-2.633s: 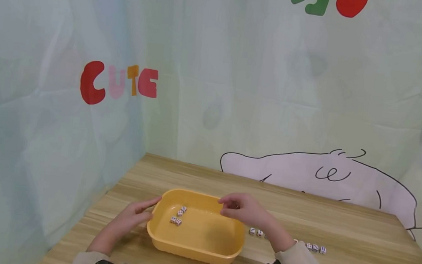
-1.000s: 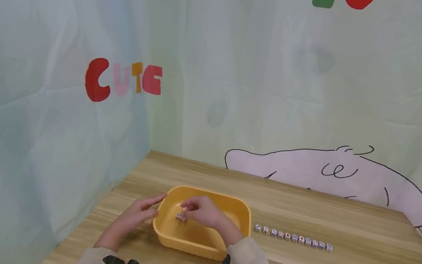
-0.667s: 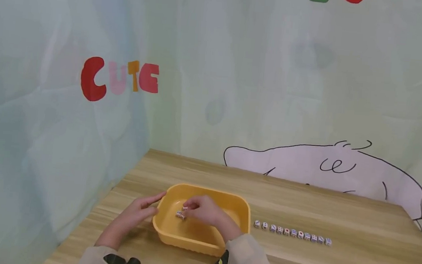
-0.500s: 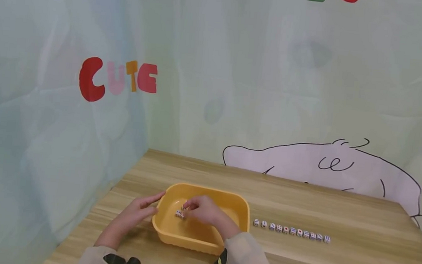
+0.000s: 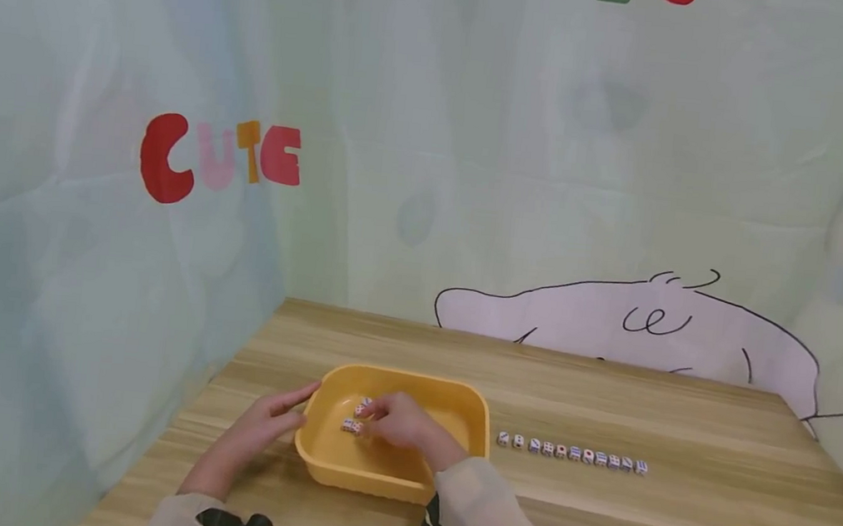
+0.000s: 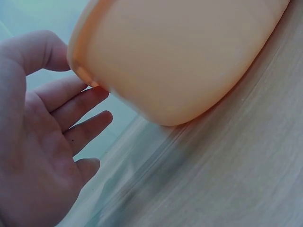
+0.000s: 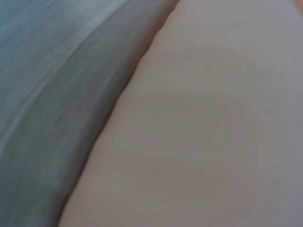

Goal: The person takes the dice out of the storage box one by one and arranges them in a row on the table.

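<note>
A yellow plastic tub [image 5: 403, 472] stands on the wooden table [image 5: 670, 519]. Several small white dice [image 5: 352, 426] lie in its left half. My right hand [image 5: 396, 422] reaches down into the tub with curled fingers, and its fingertips pinch a die in that cluster. My left hand [image 5: 264, 425] lies flat outside the tub, its straight fingers against the left corner. In the left wrist view the left hand [image 6: 47, 142] is spread open, fingertips touching the tub's rim [image 6: 80, 71]. The right wrist view is a blurred close surface and shows nothing of the hand.
A straight row of several dice [image 5: 570, 453] lies on the table just right of the tub. Printed fabric walls [image 5: 170, 216] close in the table at the back and left. Bare tabletop stretches to the right.
My right hand moved from the tub's right rim down into the tub, leftward onto the dice, uncovering the row on the table. My left hand stayed at the tub's corner.
</note>
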Available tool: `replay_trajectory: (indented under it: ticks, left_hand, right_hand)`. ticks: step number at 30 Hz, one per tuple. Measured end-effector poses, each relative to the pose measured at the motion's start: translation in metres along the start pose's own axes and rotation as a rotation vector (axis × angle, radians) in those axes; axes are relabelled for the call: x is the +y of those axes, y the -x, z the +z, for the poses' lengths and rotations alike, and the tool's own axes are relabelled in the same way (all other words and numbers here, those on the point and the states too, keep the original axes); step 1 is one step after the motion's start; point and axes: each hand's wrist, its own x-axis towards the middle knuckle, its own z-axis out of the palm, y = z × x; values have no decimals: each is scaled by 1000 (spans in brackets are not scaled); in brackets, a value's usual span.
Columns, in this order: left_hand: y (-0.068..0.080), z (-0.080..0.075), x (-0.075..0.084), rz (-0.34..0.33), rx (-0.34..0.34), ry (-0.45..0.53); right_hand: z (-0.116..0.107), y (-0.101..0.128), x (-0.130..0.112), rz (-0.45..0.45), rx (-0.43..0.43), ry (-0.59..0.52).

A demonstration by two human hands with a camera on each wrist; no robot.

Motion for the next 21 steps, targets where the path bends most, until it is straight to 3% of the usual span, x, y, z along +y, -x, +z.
replay_trajectory:
  ticks: [6, 11, 21]
  left_hand:
    - [-1, -1, 0, 26, -17, 5]
    - [-1, 1, -2, -18, -11, 12]
    - [-2, 0, -2, -13, -15, 23]
  right_hand:
    - [1, -1, 1, 17, 20, 11]
    - [5, -1, 3, 28, 21, 26]
    - [7, 0, 1, 42, 34, 49]
